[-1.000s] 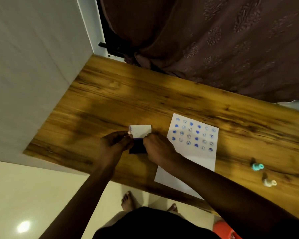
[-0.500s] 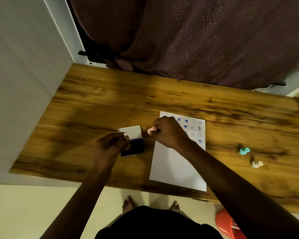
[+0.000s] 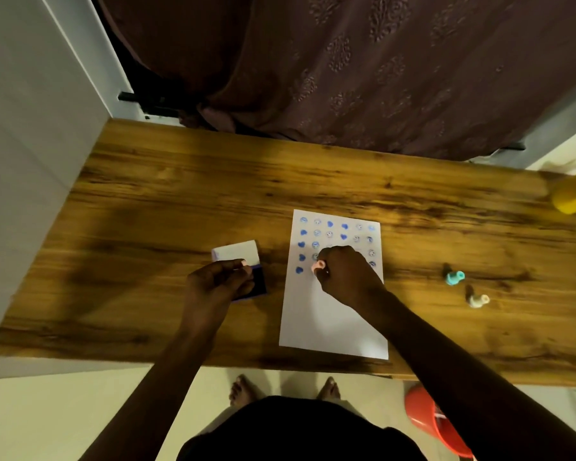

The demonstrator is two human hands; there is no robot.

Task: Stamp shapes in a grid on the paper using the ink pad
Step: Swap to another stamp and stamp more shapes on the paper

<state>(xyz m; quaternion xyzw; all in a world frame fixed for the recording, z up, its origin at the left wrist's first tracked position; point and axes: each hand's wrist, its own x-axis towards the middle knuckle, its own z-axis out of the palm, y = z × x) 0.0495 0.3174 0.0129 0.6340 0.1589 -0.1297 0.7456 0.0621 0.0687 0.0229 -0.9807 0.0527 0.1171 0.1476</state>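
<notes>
A white sheet of paper [image 3: 326, 324] lies on the wooden table [image 3: 180, 194], its upper part covered with rows of blue stamped shapes. My right hand [image 3: 346, 277] is over the lowest stamped row, fingers closed around a small pink stamp [image 3: 316, 266] held against the paper near its left side. An open ink pad [image 3: 258, 281] with a dark blue pad and a white lid [image 3: 238, 252] sits left of the paper. My left hand [image 3: 218, 281] pinches the ink pad's near left corner and hides part of it.
Two more small stamps lie right of the paper: a teal stamp [image 3: 454, 277] and a cream stamp [image 3: 478, 300]. A yellow container [image 3: 574, 197] stands at the table's far right. A dark curtain [image 3: 346, 68] hangs behind the table, and a red stool [image 3: 436, 424] sits on the floor.
My right hand lifted the pink stamp off the ink pad and carried it right and down onto the paper's lowest stamped row. My left hand stayed on the ink pad.
</notes>
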